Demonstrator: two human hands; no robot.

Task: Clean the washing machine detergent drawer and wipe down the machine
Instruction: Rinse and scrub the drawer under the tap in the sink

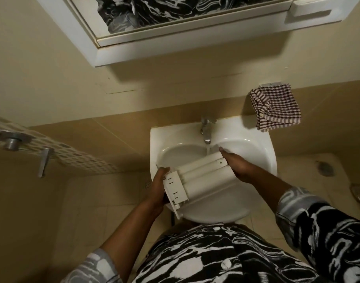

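A white detergent drawer [203,176] is held upside down over the white washbasin [262,152], its rounded undersides facing up. My left hand [157,190] grips its front panel end at the basin's left rim. My right hand [234,166] holds the far end, fingers reaching toward the tap. Water runs from the chrome tap [205,131] onto the drawer's far end.
A checked cloth [276,107] hangs on the wall to the right of the basin. A mirrored cabinet [175,27] is mounted above. A perforated white shelf with metal fittings [42,148] juts out at the left. A floor drain [324,168] lies at the right.
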